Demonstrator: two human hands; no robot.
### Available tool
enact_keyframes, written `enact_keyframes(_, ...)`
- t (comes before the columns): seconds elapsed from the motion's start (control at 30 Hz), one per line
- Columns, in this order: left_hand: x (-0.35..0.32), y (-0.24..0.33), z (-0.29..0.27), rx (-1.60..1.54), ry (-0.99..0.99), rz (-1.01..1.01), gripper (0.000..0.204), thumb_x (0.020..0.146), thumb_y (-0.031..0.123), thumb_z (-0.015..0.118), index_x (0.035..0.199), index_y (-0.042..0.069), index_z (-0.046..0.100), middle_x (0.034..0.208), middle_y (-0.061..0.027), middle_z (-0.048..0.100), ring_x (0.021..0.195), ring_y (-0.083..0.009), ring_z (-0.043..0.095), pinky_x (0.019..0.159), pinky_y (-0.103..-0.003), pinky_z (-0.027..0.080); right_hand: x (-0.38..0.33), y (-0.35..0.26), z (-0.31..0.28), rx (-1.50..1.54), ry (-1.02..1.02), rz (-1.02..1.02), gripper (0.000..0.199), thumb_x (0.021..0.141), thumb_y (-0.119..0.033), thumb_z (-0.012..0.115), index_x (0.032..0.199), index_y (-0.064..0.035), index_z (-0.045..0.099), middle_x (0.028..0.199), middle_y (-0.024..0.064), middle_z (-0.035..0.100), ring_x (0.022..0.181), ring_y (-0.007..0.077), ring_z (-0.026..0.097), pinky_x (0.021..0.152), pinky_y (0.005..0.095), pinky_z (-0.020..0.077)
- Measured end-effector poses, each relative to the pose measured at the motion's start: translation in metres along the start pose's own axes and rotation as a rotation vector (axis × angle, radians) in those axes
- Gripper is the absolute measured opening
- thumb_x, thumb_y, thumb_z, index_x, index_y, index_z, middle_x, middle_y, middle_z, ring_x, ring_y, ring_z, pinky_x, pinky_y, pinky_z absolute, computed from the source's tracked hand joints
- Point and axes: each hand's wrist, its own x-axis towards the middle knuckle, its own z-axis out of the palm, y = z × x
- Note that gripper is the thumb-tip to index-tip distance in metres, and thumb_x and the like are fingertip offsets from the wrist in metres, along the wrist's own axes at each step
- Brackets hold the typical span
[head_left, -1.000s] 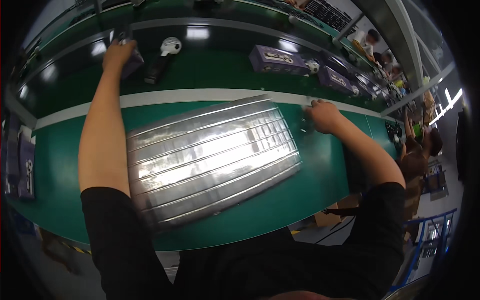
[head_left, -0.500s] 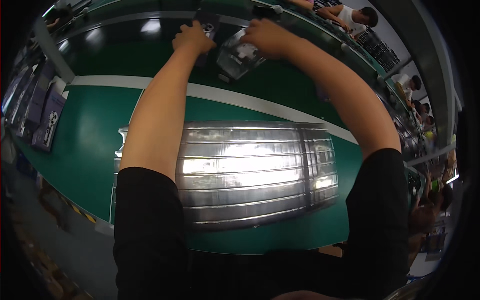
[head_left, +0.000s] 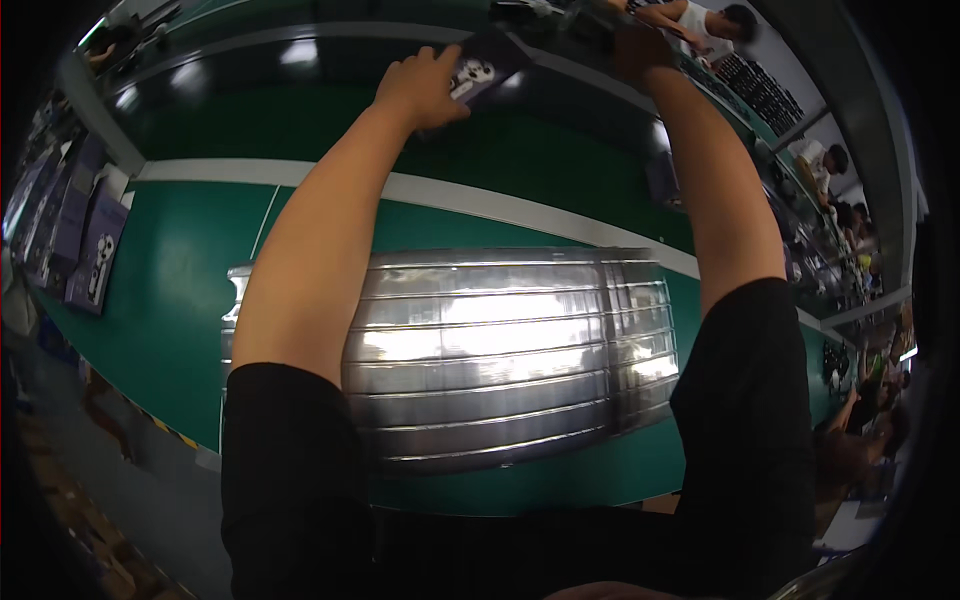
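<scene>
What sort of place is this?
Probably a factory line: the left hand is at a printed purple box, similar boxes are at the left end of the green bench, and other people are beyond.

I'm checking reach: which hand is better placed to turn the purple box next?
Likely the left hand: it grips the left side of the purple box, while the right hand is farther right, apart from that box.

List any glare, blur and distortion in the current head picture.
Head view: white glare washes over part of the silvery ridged piece; head view: the right hand looks dark and blurred; head view: the near edge of the green table bows, picture corners black.
</scene>
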Motion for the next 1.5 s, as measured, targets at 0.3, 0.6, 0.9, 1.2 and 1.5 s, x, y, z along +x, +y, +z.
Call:
enact_keyframes(0.3,-0.007,0.041,0.03,0.129,0.314,0.612,0.08,0.078,0.05,0.07,0.143,0.015,0.038,0.139,-0.0195,0.044,0.135,-0.0341,0.038,0.114,-0.055,0.019,-0.053,-0.008,0.018,-0.013,-0.289,-0.336,0.022,0.077,-0.019,0.066,0.091,-0.0037,0.069,0.092,0.0186,0.07,0.084,0.0325,0.069,0.077,0.0417,0.0555)
enact_keyframes(0.6,0.014,0.023,0.033,0.113,0.598,0.161,0.075,0.088,0.059,0.055,0.141,0.007,0.04,0.142,-0.0232,0.039,0.137,-0.0404,0.031,0.111,-0.064,0.013,-0.159,0.043,0.019,0.882,0.081,0.074,0.031,0.085,-0.03,0.065,0.099,-0.0018,0.068,0.086,0.0163,0.069,0.076,0.0256,0.068,0.068,0.0353,0.0525)
enact_keyframes(0.9,0.005,0.03,0.03,0.194,0.395,-0.021,0.06,0.091,0.048,0.056,0.133,0.005,0.049,0.136,-0.0237,0.045,0.127,-0.0398,0.043,0.109,-0.059,0.024,-0.358,-0.011,0.023,0.972,0.242,0.753,0.033,0.083,-0.03,0.066,0.064,-0.0041,0.061,0.064,0.013,0.06,0.059,0.0313,0.059,0.054,0.0409,0.0453)
enact_keyframes(1.2,-0.003,0.033,0.034,0.186,-0.28,-0.031,0.042,0.092,0.032,0.055,0.123,0.004,0.057,0.125,-0.0214,0.055,0.109,-0.0381,0.059,0.094,-0.046,0.049,-0.339,-0.021,0.028,0.904,-0.033,0.477,0.033,0.083,-0.034,0.067,0.066,-0.0056,0.063,0.062,0.0093,0.06,0.058,0.027,0.06,0.053,0.0376,0.0449)
enact_keyframes(1.5,-0.006,0.043,0.039,0.223,-0.316,0.05,0.043,0.094,0.031,0.05,0.129,0.006,0.053,0.127,-0.0216,0.054,0.112,-0.0399,0.057,0.095,-0.046,0.048,-0.336,-0.026,0.033,0.901,-0.02,0.447,0.035,0.083,-0.038,0.065,0.067,-0.0072,0.064,0.064,0.0078,0.062,0.06,0.027,0.061,0.054,0.0382,0.0461)
